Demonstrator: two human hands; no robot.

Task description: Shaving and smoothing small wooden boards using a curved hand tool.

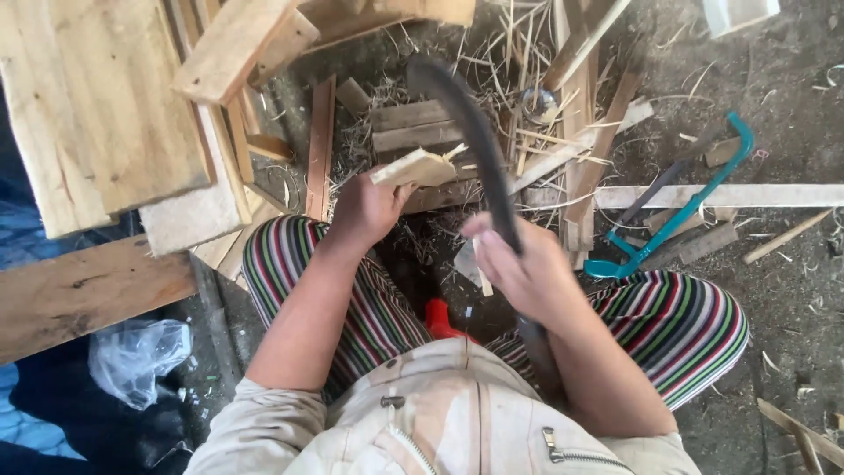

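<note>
Head view, looking down on a seated person at work among wood offcuts. The fingers of the left hand (365,209) are closed around the lower end of a short, pale piece of split wood (415,167), which is held tilted, its splintered upper end pointing up and to the right. The fingers of the right hand (520,268) are wrapped around a long, dark, curved blade (475,132), probably a machete or billhook, though motion blur hides its edge. The blade rises from the fist and arcs up and to the left, its tip ending above the held wood; blade and wood lie near each other, but contact cannot be judged. The handle runs back from the fist along the right forearm.

Both forearms are bare and emerge from a pale zipped jacket (440,413). The knees, in striped trousers (677,321), are spread to either side of the hands, with a small red object (440,318) on the ground between them.

Beyond the hands lie short boards (413,126) amid straw-like shavings. A teal-framed handsaw (681,211) lies to the right of the right knee, across a long pale batten (730,195). Broad planks (97,97) are stacked at upper left, and a clear plastic bag (136,356) lies at lower left.
</note>
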